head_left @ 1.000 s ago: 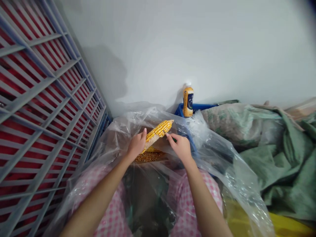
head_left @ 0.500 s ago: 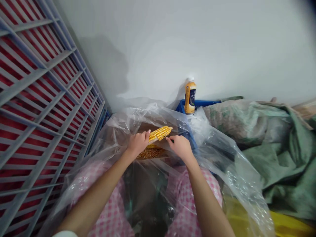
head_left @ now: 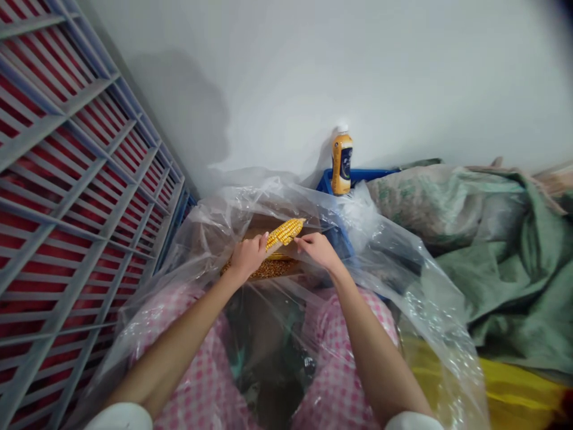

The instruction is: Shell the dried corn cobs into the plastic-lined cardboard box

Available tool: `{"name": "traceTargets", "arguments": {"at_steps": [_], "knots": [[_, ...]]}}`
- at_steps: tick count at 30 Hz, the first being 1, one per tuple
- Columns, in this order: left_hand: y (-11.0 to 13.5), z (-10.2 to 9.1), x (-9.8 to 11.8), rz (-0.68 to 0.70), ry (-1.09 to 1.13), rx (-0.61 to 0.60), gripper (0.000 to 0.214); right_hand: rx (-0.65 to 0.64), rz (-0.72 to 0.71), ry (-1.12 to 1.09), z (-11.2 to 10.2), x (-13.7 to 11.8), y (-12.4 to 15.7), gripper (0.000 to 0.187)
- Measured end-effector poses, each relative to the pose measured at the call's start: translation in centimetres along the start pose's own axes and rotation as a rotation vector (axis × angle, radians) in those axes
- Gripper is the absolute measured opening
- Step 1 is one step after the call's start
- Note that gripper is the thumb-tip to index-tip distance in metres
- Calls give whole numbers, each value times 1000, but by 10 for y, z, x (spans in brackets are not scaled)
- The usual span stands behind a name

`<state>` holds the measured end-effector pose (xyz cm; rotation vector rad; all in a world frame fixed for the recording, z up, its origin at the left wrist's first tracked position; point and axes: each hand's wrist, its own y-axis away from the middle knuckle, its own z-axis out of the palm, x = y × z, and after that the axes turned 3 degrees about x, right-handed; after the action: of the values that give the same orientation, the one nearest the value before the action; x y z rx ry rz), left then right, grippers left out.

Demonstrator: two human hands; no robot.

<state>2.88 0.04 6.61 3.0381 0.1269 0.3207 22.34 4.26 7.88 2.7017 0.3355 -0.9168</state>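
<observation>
My left hand (head_left: 249, 255) is closed around the lower end of a yellow corn cob (head_left: 286, 232), which slants up to the right. A pale strip without kernels runs along the cob's near side. Pinched in my right hand (head_left: 317, 246) is a thin dark pointed tool (head_left: 294, 239), its tip at the kernels on the cob's right side. Most of that tool is hidden by my fingers. Below the cob lie loose corn kernels (head_left: 273, 268) and at least one more cob (head_left: 278, 257), inside a cardboard box lined with clear plastic sheet (head_left: 430, 304).
A grey-blue plastic crate (head_left: 85, 179) with red behind its slats rises on the left. Against the white wall, a yellow drink bottle (head_left: 342, 164) stands by a blue basket (head_left: 373, 173). Green-grey sacks (head_left: 501, 280) lie to the right, above a yellow sheet (head_left: 514, 394).
My right fingers have drawn closer together around the tool at the cob. The cob has turned slightly, and more loose kernels show beneath my left hand. The view has shifted slightly.
</observation>
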Motion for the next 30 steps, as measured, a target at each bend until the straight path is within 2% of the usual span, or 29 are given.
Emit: {"name": "traceTargets", "arguments": {"at_steps": [6, 11, 15, 23, 30], "knots": [[2, 3, 1, 57, -17, -25, 65, -54, 19, -8, 2, 3, 0, 37], [-1, -3, -1, 28, -10, -9, 66, -55, 32, -97, 4, 2, -2, 39], [-7, -10, -6, 69, -18, -37, 68, -15, 41, -76, 10, -1, -3, 45], [-16, -17, -12, 13, 57, -65, 71, 80, -44, -8, 14, -2, -5, 56], [-18, -12, -15, -21, 112, -115, 75, 72, -111, 69, 15, 1, -5, 54]]}}
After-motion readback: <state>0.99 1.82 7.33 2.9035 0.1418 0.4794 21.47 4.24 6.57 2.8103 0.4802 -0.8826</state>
